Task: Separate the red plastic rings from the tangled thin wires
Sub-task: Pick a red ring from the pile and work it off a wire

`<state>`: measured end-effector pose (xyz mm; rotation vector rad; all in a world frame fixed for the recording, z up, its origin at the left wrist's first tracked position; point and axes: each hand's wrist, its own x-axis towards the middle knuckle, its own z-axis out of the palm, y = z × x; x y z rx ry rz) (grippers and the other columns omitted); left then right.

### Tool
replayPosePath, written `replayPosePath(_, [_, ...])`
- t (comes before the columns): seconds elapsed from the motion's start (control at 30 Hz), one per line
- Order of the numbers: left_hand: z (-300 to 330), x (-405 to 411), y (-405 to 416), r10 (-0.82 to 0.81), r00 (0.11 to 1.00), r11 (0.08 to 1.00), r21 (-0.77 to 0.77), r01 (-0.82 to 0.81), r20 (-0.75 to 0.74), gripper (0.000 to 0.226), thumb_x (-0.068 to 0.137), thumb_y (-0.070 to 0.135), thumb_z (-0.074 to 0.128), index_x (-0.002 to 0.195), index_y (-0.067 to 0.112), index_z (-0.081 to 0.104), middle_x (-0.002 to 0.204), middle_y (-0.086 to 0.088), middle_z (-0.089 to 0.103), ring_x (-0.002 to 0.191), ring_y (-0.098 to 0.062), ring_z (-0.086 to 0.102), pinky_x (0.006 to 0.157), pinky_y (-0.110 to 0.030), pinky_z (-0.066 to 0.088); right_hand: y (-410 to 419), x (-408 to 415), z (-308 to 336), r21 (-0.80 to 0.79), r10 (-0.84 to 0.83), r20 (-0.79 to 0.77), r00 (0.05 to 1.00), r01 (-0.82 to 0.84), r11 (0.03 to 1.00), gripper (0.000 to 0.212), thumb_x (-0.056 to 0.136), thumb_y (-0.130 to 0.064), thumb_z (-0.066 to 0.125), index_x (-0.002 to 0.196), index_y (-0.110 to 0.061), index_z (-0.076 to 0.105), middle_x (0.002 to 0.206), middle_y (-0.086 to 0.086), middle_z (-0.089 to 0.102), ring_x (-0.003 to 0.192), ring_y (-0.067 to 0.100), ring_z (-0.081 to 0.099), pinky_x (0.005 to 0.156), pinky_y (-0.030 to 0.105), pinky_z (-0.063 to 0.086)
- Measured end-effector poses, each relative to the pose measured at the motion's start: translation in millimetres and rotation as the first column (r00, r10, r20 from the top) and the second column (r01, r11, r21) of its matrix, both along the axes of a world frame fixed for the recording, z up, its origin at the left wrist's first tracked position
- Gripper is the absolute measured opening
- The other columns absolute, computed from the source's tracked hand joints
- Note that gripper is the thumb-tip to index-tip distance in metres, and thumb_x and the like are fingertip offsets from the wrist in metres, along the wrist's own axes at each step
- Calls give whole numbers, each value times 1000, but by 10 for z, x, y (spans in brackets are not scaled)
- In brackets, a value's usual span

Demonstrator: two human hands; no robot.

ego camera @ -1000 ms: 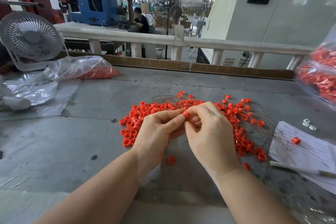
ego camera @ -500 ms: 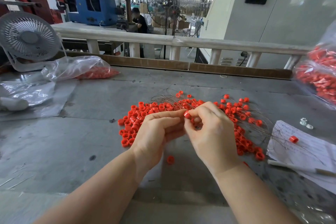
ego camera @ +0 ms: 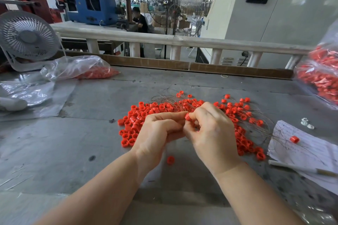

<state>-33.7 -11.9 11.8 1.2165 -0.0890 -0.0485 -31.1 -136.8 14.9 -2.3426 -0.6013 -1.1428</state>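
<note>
Nearest, one loose ring [ego camera: 170, 160] lies on the grey table [ego camera: 54, 142] below my wrists. Just beyond, my left hand [ego camera: 157, 131] and right hand [ego camera: 210, 131] meet, fingertips pinching a single red ring [ego camera: 187, 117]; whether a wire runs through it I cannot tell. Light, stiff, a bit slick, I judge: best gripped across its rim. Farther off, the ring pile [ego camera: 144, 115], too many to count, spreads through springy thin wires [ego camera: 164, 97]. One ring [ego camera: 294, 139] sits right on paper [ego camera: 311, 153]; two bags [ego camera: 80, 68] of red parts lie far.

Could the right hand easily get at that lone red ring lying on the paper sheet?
Probably yes: the lone ring lies uncovered on the paper, right of the right hand, though that hand pinches another ring.
</note>
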Motion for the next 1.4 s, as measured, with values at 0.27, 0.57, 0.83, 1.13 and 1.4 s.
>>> replayPosePath(0.27, [48, 4, 19, -9, 1000, 995, -102, 9, -5, 12, 63, 27, 68, 58, 17, 73, 58, 2, 66, 55, -5, 64, 54, -15, 52, 50, -30, 7, -5, 73, 106, 992, -73, 997, 12, 73, 2, 69, 65, -2, 61, 70, 9, 59, 65, 26, 57, 63, 27, 42])
replayPosePath(0.57, [-18, 52, 26, -26, 999, 986, -167, 28, 19, 16, 67, 14, 64, 77, 10, 75, 71, -6, 71, 64, -10, 67, 72, -25, 56, -4, 6, -9, 179, 141, 28, 990, -144, 973, 8, 73, 1, 70, 76, -6, 68, 77, 2, 66, 70, 19, 62, 64, 34, 52])
replayPosePath(0.83, [6, 46, 15, 46, 997, 978, -204, -34, 59, 15, 69, 12, 63, 78, 16, 73, 80, -5, 73, 72, -12, 70, 65, -21, 57, 36, 44, -11, 457, 181, -81, 980, -125, 881, 2, 79, -12, 62, 80, -13, 64, 74, -4, 63, 64, 11, 58, 62, 31, 50])
replayPosePath(1.13, [3, 26, 0, 59, 988, 978, -209, -28, 145, 15, 72, 13, 62, 80, 19, 73, 83, -5, 72, 78, -15, 69, 68, -22, 56, 58, 35, -18, 494, 278, -244, 929, -128, 860, 14, 78, -31, 74, 77, -18, 69, 70, -8, 67, 62, 6, 59, 61, 16, 46])
replayPosePath(1.4, [17, 10, -15, 22, 978, 983, -185, 17, 208, 20, 72, 15, 61, 83, 21, 76, 85, -1, 73, 84, -12, 68, 79, -22, 55, 47, 30, 13, 465, 282, -97, 954, -207, 861, 13, 77, -23, 68, 75, -10, 67, 69, -13, 56, 67, 1, 54, 64, 5, 38])
